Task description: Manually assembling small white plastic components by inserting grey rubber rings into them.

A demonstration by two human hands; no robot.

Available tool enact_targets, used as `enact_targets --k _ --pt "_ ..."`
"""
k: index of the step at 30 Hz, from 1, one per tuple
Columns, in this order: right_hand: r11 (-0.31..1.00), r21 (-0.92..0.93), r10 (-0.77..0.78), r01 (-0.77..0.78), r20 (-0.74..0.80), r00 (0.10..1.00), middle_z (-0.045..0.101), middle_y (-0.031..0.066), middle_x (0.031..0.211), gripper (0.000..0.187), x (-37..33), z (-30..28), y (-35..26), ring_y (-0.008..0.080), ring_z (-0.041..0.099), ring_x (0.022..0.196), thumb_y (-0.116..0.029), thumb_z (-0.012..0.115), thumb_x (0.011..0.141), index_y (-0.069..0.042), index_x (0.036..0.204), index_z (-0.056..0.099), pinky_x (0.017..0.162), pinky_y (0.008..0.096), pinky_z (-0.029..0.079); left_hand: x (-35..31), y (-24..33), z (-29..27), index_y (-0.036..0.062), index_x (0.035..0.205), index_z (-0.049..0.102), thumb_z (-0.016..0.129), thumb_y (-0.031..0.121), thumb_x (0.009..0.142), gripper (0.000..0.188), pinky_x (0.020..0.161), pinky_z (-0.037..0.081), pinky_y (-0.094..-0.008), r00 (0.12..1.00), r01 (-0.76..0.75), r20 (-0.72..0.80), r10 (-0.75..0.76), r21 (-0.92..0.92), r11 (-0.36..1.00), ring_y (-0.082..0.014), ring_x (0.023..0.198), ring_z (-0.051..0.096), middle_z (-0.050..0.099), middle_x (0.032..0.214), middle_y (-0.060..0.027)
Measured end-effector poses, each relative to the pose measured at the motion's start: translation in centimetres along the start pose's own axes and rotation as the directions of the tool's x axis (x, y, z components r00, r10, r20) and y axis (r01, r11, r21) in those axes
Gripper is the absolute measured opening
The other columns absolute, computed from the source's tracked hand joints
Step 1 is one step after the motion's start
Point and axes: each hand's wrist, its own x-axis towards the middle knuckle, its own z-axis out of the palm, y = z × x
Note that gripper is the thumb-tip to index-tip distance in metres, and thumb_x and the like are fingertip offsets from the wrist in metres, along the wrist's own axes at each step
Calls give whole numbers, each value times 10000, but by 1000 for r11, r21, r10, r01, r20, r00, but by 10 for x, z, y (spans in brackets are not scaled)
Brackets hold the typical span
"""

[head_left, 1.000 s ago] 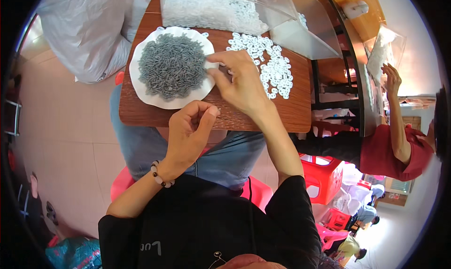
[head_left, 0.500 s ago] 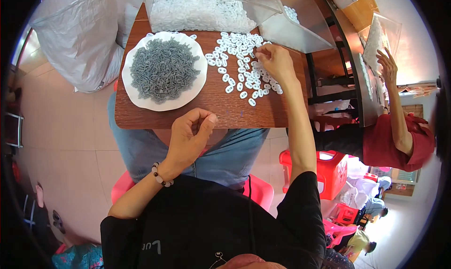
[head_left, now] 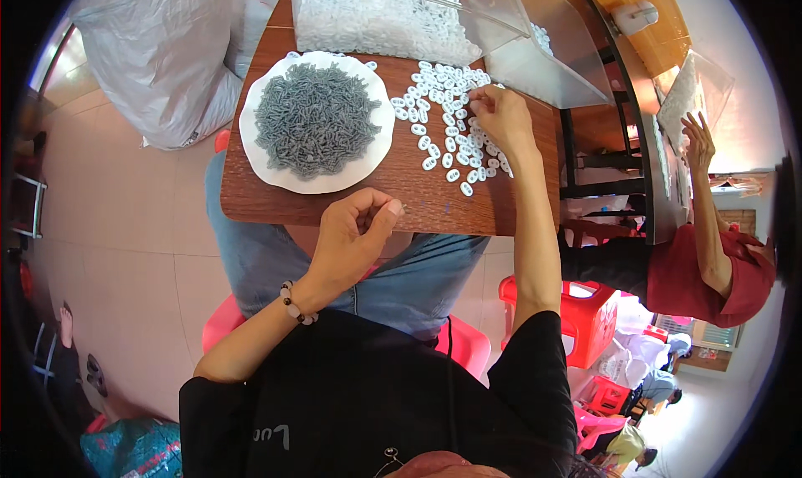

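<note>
My right hand (head_left: 506, 121) reaches over the far right of the brown table (head_left: 418, 207). Its thumb and fingertips are pinched together among small white oval pieces with dark marks (head_left: 452, 140); whatever is between them is too small to tell. At the table's near edge, my left hand (head_left: 355, 232) is closed, thumb against forefinger. I cannot make out what it pinches. Beyond it sits a white scalloped plate (head_left: 383, 148) heaped with small grey twisted pieces (head_left: 316, 119).
A clear bin (head_left: 376, 27) full of white pieces stands at the table's back, beside a clear panel (head_left: 547, 73). Grey-white sacks (head_left: 159, 60) lie at left. To the right are a red stool (head_left: 589, 319) and a co-worker in a red shirt (head_left: 710, 269) at another table.
The whole view has shifted, so the table and plate appear farther right. Both hands keep nearly the same places over the table, still pinched.
</note>
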Motion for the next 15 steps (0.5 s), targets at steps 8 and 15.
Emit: enact_targets --k 8,15 --pt "891 443 70 -96 74 995 681 40 775 109 -52 -14 -23 68 581 634 -69 662 834 19 897 648 570 202 440 2 -8 -1 -14 840 603 580 152 919 185 464 309 -165 999 -42 -30 41 -15 999 20 533 409 512 625 69" --pt "383 871 7 -308 330 944 688 92 870 154 -116 -15 -79 120 654 819 -88 639 881 13 995 617 650 222 500 0 1 -2 5 892 606 571 212 939 215 551 375 -161 1000 27 15 -27 7 1000 -7 612 462 539 695 41"
